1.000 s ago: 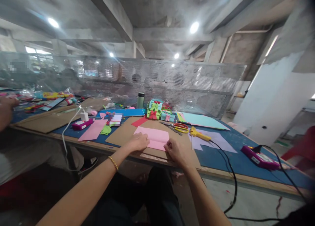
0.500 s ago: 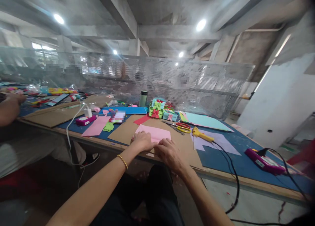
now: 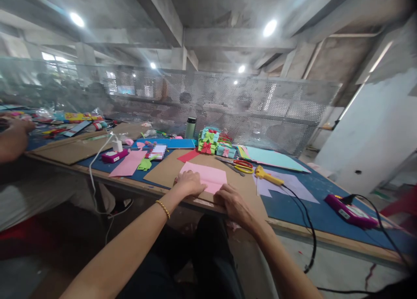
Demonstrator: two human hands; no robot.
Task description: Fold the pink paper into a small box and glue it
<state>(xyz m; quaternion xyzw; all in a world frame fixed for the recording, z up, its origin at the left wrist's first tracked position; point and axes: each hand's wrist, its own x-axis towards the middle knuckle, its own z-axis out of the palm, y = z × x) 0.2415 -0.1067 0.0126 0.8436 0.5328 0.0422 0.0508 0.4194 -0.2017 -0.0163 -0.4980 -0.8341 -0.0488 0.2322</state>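
Blue-topped table (image 3: 298, 212) across the frame; at lower centre, left hand (image 3: 190, 184) and right hand (image 3: 232, 201) press opposite sides of pink paper (image 3: 213, 176), slightly apart, above brown cardboard (image 3: 245, 188).

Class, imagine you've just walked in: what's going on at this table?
A person's left hand and right hand are both on a creased pink sheet, which lies on brown cardboard near the table's edge. Scissors and a yellow tool with a black cord lie to the right; small paper boxes with bows stand behind.
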